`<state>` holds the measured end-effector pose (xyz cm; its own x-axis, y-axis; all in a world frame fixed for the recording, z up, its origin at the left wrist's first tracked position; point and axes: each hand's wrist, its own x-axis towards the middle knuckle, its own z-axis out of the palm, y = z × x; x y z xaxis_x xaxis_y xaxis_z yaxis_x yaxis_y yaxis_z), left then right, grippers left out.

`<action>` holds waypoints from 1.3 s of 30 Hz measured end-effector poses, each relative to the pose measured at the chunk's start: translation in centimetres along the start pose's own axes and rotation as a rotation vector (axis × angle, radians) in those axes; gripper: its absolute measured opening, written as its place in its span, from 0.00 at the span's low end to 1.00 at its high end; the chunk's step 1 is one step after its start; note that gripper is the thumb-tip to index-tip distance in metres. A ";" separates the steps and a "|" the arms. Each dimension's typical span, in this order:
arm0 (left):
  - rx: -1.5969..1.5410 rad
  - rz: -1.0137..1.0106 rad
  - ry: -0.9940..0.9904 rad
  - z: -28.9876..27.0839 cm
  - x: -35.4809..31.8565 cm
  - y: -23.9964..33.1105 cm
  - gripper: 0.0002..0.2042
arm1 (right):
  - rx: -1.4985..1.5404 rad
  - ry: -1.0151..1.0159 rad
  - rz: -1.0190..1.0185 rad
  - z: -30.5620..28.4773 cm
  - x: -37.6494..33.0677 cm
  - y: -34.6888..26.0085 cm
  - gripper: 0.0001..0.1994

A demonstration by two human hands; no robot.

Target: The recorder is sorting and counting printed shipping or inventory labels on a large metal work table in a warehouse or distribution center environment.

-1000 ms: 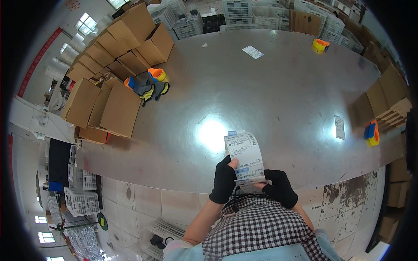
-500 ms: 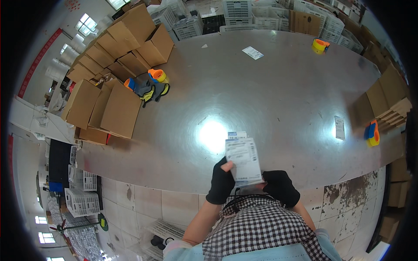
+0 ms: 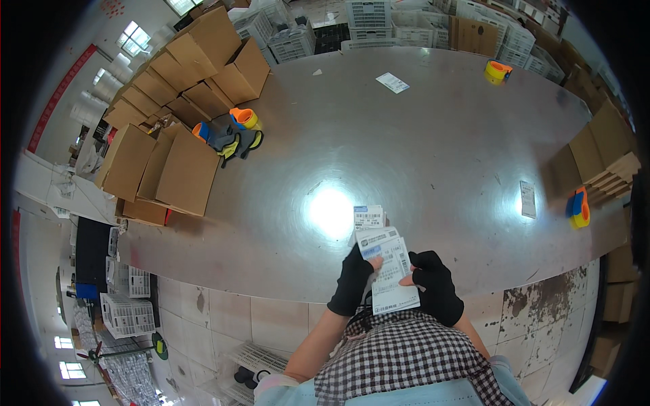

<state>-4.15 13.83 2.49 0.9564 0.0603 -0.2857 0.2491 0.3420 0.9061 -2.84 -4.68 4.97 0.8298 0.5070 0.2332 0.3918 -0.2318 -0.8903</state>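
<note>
White printed shipping labels (image 3: 394, 284) fan out between my two hands at the near edge of the table. My left hand (image 3: 353, 279), in a black fingerless glove, grips their left side with the thumb on top. On the right edge, the thumb and fingers of my right hand (image 3: 434, 284), gloved the same way, pinch the sheets. Just beyond them, another label (image 3: 368, 216) lies on the metal table (image 3: 298, 162), partly covered by the held ones.
Open cardboard boxes (image 3: 186, 169) stand at the left, beside grey-yellow gloves (image 3: 237, 143) and a tape dispenser (image 3: 248, 119). Single labels (image 3: 393, 82) lie farther off and at the right. More tape dispensers (image 3: 580, 208) and flat cartons (image 3: 602, 149) sit along the right side.
The held labels have spread apart and tilted, with a top sheet drawn toward me. My right hand has come up onto their right edge, and more of the label on the table shows.
</note>
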 end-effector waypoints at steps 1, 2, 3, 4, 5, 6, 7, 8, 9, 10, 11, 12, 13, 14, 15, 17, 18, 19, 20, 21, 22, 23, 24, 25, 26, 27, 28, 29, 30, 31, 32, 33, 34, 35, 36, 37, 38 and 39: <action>-0.067 -0.011 0.031 -0.2 0.4 -0.2 0.19 | -0.002 0.001 0.000 -0.1 -0.1 0.1 0.10; -0.067 -0.011 0.033 -0.7 0.7 -0.6 0.19 | 0.000 -0.015 -0.028 -0.2 -0.1 0.0 0.10; -0.169 0.004 0.030 -1.3 1.0 -0.9 0.19 | 0.003 -0.031 -0.056 -0.3 -0.1 -0.1 0.10; -0.271 0.020 0.026 -1.8 1.1 -1.0 0.20 | 0.004 -0.033 -0.057 -0.3 0.0 -0.1 0.10; -0.271 0.019 0.025 -1.8 1.2 -0.9 0.20 | 0.033 -0.048 -0.052 -0.3 0.1 -0.2 0.10; -0.232 0.024 0.039 -1.8 1.2 -0.7 0.19 | 0.061 -0.063 -0.047 -0.3 0.2 -0.3 0.10; -0.192 0.029 0.052 -1.7 1.1 -0.6 0.19 | 0.060 -0.062 -0.047 -0.4 0.2 -0.3 0.10; -0.192 0.030 0.052 -1.6 1.0 -0.4 0.19 | 0.060 -0.072 -0.059 -0.4 0.3 -0.4 0.11; -0.122 0.042 0.055 -1.4 0.9 -0.3 0.19 | 0.059 -0.081 -0.071 -0.5 0.4 -0.4 0.11; -0.052 0.055 0.058 -1.3 0.7 -0.3 0.18 | 0.059 -0.081 -0.071 -0.6 0.6 -0.5 0.11; -0.052 0.055 0.059 -1.4 0.6 -0.5 0.18 | 0.073 -0.078 -0.075 -0.6 0.7 -0.8 0.12; -0.041 0.058 0.055 -1.4 0.4 -0.7 0.18 | 0.087 -0.074 -0.079 -0.7 0.8 -0.9 0.12; -0.031 0.061 0.052 -1.5 0.3 -0.8 0.17 | 0.088 -0.075 -0.079 -0.7 0.7 -0.7 0.12; -0.030 0.061 0.052 -1.4 0.3 -0.7 0.17 | 0.120 -0.074 -0.076 -0.7 0.7 -0.5 0.12; 0.007 0.036 0.060 -1.3 0.1 -0.4 0.17 | 0.152 -0.073 -0.073 -0.7 0.6 -0.4 0.13; 0.044 0.011 0.068 -1.2 0.0 -0.2 0.17 | 0.158 -0.066 -0.063 -0.8 0.7 -0.6 0.12; 0.038 -0.019 0.053 -1.1 0.0 -0.1 0.18 | 0.163 -0.059 -0.053 -0.8 0.7 -0.6 0.12; 0.032 -0.048 0.038 -1.1 0.0 -0.1 0.19 | 0.162 -0.058 -0.053 -0.8 0.7 -0.5 0.12; 0.033 -0.048 0.038 -1.1 0.0 -0.2 0.19 | 0.163 -0.052 -0.072 -0.8 0.6 -0.4 0.13; -0.001 0.000 0.033 -1.1 0.0 -0.4 0.19 | 0.164 -0.047 -0.092 -0.8 0.6 -0.3 0.13; -0.035 0.048 0.028 -1.2 0.0 -0.7 0.20 | 0.163 -0.045 -0.092 -0.8 0.5 -0.1 0.13; -0.032 0.050 0.032 -1.6 0.0 -1.2 0.20 | 0.195 -0.034 -0.079 -0.8 0.4 0.0 0.13; 0.088 0.150 0.230 -2.2 0.3 -2.0 0.21 | 0.223 -0.020 -0.064 -0.8 0.2 0.1 0.12; 0.209 0.250 0.430 -2.7 0.3 -2.6 0.22 | 0.223 -0.019 -0.065 -0.8 0.2 0.0 0.12; 0.488 0.407 0.535 -3.0 0.1 -2.4 0.22 | 0.285 -0.008 -0.037 -0.9 0.1 0.1 0.08; 0.488 0.406 0.532 -2.7 0.0 -1.3 0.22 | 0.350 0.000 -0.011 -1.0 0.0 0.1 0.06; 0.700 0.601 0.476 -2.1 -0.2 0.0 0.22 | 0.349 0.002 -0.010 -1.0 0.0 0.4 0.06; 0.910 0.795 0.415 -1.5 -0.3 1.6 0.22 | 0.326 -0.038 -0.053 -1.1 0.0 0.9 0.09; 0.949 0.839 0.241 -0.9 -0.2 3.0 0.22 | 0.301 -0.079 -0.098 -1.3 0.0 1.1 0.13; 1.034 0.811 0.112 0.1 -0.3 4.8 0.20 | 0.302 -0.083 -0.098 -1.5 0.1 1.1 0.13; 1.104 0.838 -0.004 0.2 0.2 5.5 0.19 | 0.263 -0.118 -0.116 -1.7 0.3 0.8 0.12; 1.172 0.863 -0.122 0.2 0.7 6.0 0.18 | 0.224 -0.151 -0.134 -1.8 0.4 0.6 0.12; 1.172 0.864 -0.118 0.0 1.1 6.3 0.18 | 0.224 -0.154 -0.137 -1.9 0.3 0.7 0.12; 1.122 0.834 -0.215 -0.4 1.6 6.6 0.16 | 0.195 -0.151 -0.182 -2.0 0.3 0.8 0.11; 1.070 0.804 -0.312 -0.7 2.0 6.9 0.13 | 0.165 -0.147 -0.226 -2.1 0.2 0.9 0.10; 1.069 0.807 -0.317 -1.0 2.2 7.1 0.13 | 0.162 -0.142 -0.225 -2.1 0.2 0.9 0.10; 1.090 0.808 -0.339 -1.3 2.4 7.1 0.11 | 0.130 -0.111 -0.255 -2.1 0.2 0.9 0.09; 1.113 0.809 -0.361 -1.4 2.5 7.2 0.09 | 0.098 -0.080 -0.285 -2.0 0.1 0.8 0.08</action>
<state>-0.15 17.73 7.86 0.8344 -0.4157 0.3618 -0.5499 -0.5851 0.5960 -1.59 -6.49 5.07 0.6569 0.6043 0.4509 0.5606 0.0084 -0.8280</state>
